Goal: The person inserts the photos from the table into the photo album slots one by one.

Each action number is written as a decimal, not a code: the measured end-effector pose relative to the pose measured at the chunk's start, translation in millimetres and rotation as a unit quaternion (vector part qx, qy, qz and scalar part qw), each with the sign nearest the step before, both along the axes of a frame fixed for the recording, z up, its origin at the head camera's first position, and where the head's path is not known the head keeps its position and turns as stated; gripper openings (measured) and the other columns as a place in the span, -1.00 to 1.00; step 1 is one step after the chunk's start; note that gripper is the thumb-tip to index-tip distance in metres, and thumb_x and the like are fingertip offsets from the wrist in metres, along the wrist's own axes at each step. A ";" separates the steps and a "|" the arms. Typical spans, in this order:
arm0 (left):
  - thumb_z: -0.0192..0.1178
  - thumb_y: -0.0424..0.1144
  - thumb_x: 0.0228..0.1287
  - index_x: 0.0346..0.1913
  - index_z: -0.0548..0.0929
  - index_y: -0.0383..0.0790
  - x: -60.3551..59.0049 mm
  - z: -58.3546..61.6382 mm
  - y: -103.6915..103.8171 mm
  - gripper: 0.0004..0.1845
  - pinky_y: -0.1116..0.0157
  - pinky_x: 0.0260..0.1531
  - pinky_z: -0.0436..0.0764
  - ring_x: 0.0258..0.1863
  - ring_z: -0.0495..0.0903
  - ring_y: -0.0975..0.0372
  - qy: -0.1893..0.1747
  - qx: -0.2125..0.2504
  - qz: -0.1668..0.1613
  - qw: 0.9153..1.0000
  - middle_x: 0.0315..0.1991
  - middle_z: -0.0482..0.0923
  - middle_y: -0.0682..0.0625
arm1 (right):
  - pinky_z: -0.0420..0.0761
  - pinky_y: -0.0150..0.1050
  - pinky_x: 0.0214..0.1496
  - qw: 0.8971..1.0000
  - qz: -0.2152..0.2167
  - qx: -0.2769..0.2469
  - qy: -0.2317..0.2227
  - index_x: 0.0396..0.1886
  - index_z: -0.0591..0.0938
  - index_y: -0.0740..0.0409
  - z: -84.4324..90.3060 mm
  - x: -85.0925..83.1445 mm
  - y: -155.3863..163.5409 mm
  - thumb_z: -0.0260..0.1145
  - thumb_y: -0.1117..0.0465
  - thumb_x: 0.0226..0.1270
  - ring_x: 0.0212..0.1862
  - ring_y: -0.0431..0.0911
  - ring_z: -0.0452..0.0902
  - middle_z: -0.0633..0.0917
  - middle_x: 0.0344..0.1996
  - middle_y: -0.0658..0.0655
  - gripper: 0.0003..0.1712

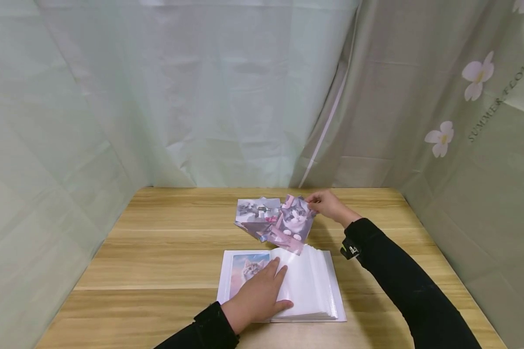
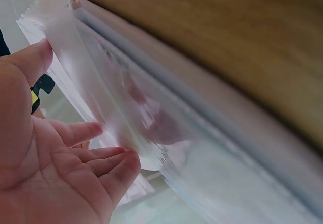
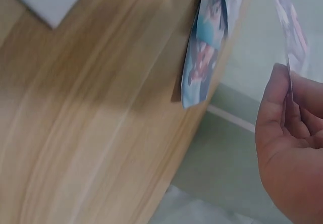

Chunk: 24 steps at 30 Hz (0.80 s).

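A photo album (image 1: 303,286) lies spread on the table, with clear and white sleeves; its left side shows a kitten picture (image 1: 240,271). My left hand (image 1: 264,293) rests flat across the album's middle, fingers spread; in the left wrist view its fingertips touch the plastic sleeves (image 2: 116,82). Beyond the album, my right hand (image 1: 329,206) pinches a cat picture card (image 1: 296,218) by its right edge between thumb and fingers. The right wrist view shows this card (image 3: 292,27) held edge-on. Beside and behind it lies an overlapping pile of picture cards (image 1: 257,211).
The wooden table (image 1: 157,261) carries the album and the cards. Pale curtains (image 1: 244,97) hang behind the table and along both sides, with printed flowers (image 1: 440,139) on the right one. The pile's cards (image 3: 202,67) lie near the far table edge.
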<state>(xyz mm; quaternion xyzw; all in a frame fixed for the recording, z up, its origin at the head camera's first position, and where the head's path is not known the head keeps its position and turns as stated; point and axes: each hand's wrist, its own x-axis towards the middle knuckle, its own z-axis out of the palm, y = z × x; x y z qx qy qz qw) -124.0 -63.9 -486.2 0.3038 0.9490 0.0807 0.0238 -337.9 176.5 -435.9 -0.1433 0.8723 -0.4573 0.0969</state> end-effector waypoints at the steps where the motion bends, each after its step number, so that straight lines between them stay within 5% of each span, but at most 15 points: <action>1: 0.19 0.27 0.31 0.44 0.35 -0.36 0.3 0.3 0.2 -0.12 0.17 0.37 0.36 0.45 0.27 -0.03 -0.002 0.000 0.000 1.000 0.45 0.24 -0.33 | 0.69 -0.23 -0.20 1.000 0.001 0.004 -0.003 -0.01 0.67 0.49 0.8 -0.5 1.1 0.26 0.45 0.39 -0.31 -0.14 0.58 0.69 -0.23 0.27 -0.76; 11: 0.19 0.27 0.32 0.46 0.33 -0.34 2.1 2.8 1.5 -0.11 0.15 0.36 0.38 0.45 0.26 -0.04 -0.012 0.000 0.004 1.000 0.47 0.20 -0.32 | 0.69 0.06 -0.04 0.999 0.026 0.032 -0.016 -0.03 0.69 0.44 7.4 -6.7 3.5 0.28 0.44 0.39 -0.33 -0.13 0.62 0.73 -0.22 0.25 -0.77; 18: 0.18 0.26 0.33 0.47 0.31 -0.35 2.7 3.8 2.3 -0.11 0.14 0.37 0.36 0.46 0.24 -0.04 -0.012 -0.003 0.001 1.000 0.48 0.18 -0.33 | 0.70 -0.19 -0.24 0.997 0.059 0.051 -0.004 -0.08 0.70 0.46 18.2 -10.8 -2.4 0.30 0.46 0.34 -0.42 -0.19 0.59 0.76 -0.25 0.25 -0.80; 24: 0.19 0.26 0.32 0.48 0.29 -0.33 2.8 3.2 2.5 -0.10 0.13 0.36 0.37 0.47 0.23 -0.04 -0.018 0.000 0.005 1.000 0.49 0.16 -0.33 | 0.71 -0.12 -0.19 0.992 0.072 0.101 0.004 -0.13 0.74 0.39 31.1 -11.8 -11.5 0.32 0.44 0.34 -0.37 -0.15 0.60 0.75 -0.27 0.21 -0.83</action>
